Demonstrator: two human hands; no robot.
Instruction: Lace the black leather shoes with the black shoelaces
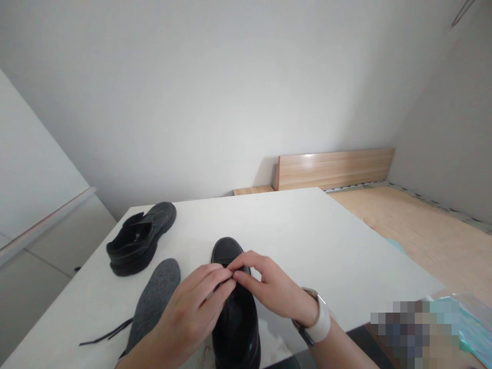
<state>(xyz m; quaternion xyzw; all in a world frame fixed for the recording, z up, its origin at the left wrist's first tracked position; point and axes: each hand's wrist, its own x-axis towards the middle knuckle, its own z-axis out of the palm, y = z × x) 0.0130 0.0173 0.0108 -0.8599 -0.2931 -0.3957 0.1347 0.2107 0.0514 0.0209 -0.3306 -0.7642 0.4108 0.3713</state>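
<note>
Black leather shoe point(234, 318): under my fingertips, toe pointing away.
Left hand point(196, 302), right hand point(269, 289): pinched narrow together at its lace area; held lace not visible, can't tell.
Grey felt insole point(154, 300): out, just left of grip.
Loose black shoelace point(105, 335): out, further left.
Second black shoe point(140, 238): untouched, far left.
Progress: I judge early, lacing unfinished.

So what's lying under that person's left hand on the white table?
A grey insole lies flat beside the near black shoe, its lower end hidden by the left hand. A loose black lace trails out to the left. Whatever else sits beneath the hand is covered.
</note>
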